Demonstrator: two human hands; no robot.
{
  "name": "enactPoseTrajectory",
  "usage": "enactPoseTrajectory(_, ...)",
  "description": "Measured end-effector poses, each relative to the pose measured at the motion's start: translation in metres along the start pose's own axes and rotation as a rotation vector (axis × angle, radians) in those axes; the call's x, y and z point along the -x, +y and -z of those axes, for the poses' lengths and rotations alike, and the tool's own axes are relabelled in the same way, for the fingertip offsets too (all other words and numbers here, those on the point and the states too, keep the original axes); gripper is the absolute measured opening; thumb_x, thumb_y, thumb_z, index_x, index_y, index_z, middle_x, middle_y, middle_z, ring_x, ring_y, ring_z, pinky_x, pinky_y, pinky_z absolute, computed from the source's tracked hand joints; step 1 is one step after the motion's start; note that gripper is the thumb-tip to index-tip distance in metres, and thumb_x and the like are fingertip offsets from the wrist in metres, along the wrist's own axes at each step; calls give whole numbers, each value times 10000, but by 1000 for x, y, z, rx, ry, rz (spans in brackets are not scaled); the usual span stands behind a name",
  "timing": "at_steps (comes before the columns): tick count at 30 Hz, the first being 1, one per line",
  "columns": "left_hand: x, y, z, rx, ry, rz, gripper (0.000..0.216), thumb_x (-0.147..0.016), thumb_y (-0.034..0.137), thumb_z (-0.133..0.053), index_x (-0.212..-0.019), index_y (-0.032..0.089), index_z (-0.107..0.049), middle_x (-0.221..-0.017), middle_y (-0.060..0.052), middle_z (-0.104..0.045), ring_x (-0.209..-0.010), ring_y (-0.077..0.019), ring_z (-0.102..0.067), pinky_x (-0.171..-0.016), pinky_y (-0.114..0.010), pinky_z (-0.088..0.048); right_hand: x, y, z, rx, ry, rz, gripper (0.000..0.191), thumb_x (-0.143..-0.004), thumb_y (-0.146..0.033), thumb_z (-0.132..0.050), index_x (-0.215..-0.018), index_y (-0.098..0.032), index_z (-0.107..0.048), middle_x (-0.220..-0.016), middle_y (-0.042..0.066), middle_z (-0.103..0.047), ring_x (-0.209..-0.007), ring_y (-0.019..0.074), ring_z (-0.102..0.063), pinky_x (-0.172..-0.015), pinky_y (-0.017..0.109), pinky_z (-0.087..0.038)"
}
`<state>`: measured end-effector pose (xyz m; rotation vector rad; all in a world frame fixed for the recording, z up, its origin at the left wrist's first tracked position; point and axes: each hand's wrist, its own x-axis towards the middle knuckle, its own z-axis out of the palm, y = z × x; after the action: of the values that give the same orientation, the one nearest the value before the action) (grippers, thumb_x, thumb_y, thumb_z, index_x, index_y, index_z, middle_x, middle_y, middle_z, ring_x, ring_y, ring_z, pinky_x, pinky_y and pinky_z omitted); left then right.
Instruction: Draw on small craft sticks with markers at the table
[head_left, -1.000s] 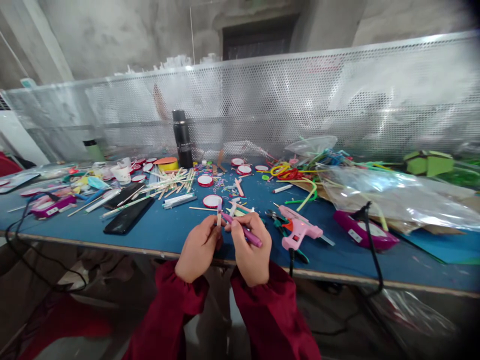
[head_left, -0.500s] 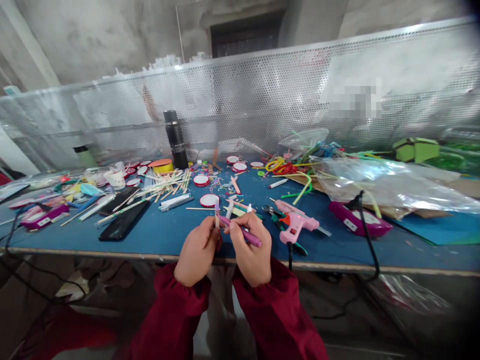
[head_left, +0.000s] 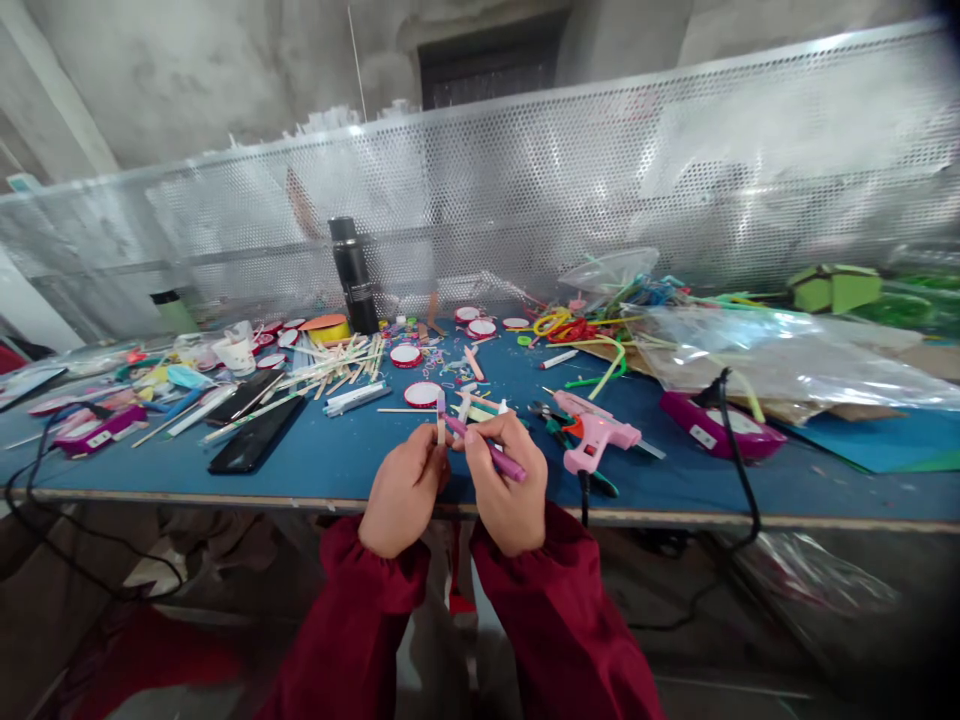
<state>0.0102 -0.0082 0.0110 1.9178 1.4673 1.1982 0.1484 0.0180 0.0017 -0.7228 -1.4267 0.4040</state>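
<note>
Both my hands meet at the near edge of the blue table [head_left: 337, 460]. My left hand [head_left: 403, 490] is closed, pinching a short pale stick [head_left: 441, 418] that stands upright. My right hand [head_left: 504, 483] is closed around a purple marker pen [head_left: 495, 458], whose tip points left and touches the stick. Dark red sleeves cover both my forearms. A pink glue gun [head_left: 596, 435] lies on the table just right of my right hand, with its black cord running off the table's edge.
A black phone [head_left: 251, 447] lies to the left, near a heap of wooden sticks [head_left: 337, 365]. A black bottle [head_left: 350, 275] stands at the back by a perforated metal screen. Round red-rimmed discs [head_left: 422, 394], coloured tubes and clear plastic bags [head_left: 757, 360] crowd the right.
My hands have held the same grip on the stick and pen. The view has shifted slightly; the hands sit a little higher and to the right.
</note>
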Motion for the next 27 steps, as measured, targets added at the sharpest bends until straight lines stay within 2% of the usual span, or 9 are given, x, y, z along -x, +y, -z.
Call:
enactPoseTrajectory(16, 0, -1, 0, -15, 0, -16, 235, -1060, 342, -400, -1046, 211, -594, -780, 7, -629, -699, -163, -540, -656, -281, -348, 2, 1, 1, -22, 0, 8, 171, -963, -223, -571, -804, -236, -632, -799, 8, -691, -814, 199, -649, -828, 370, -475)
enactPoseTrajectory(27, 1, -2, -2, -59, -6, -28, 215, -1053, 354, -401, -951, 224, -539, -773, 9, -591, -684, -164, -501, -641, -279, -331, 1, -1, 1, -26, -3, 2, 193, -961, -217, -565, -779, -236, -624, -775, 7, -681, -801, 197, -635, -808, 363, -471)
